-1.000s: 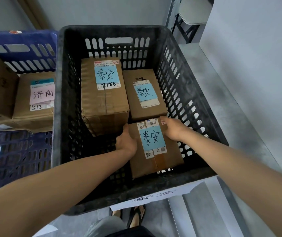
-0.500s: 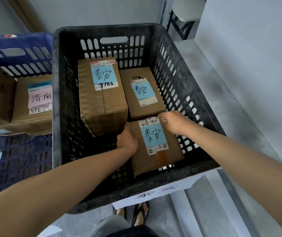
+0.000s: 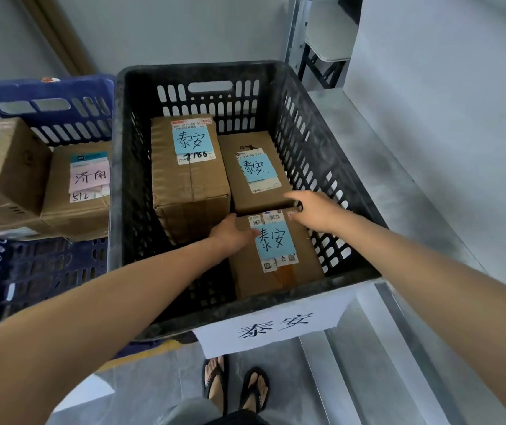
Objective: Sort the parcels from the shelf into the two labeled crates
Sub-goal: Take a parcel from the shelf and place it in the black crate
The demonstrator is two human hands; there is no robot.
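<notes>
Fingers (image 3: pixel 291 196) on my right hand (image 3: pixel 319 211) look loose over the parcel (image 3: pixel 306 262), left hand's (image 3: pixel 233 233) I can't tell, so black crate (image 3: pixel 245 308) has three, blue crate (image 3: pixel 46 93) at least two, no idea what's left.

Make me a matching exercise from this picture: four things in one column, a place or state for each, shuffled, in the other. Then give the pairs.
Things:
1. black crate
2. blue crate
3. parcel marked 512
4. paper sign

Places or states:
A. carries a pink note
B. holds three parcels with blue notes
C. hangs from the near rim of the black crate
D. stands to the left of the black crate

Pairs: 1-B, 2-D, 3-A, 4-C
</notes>
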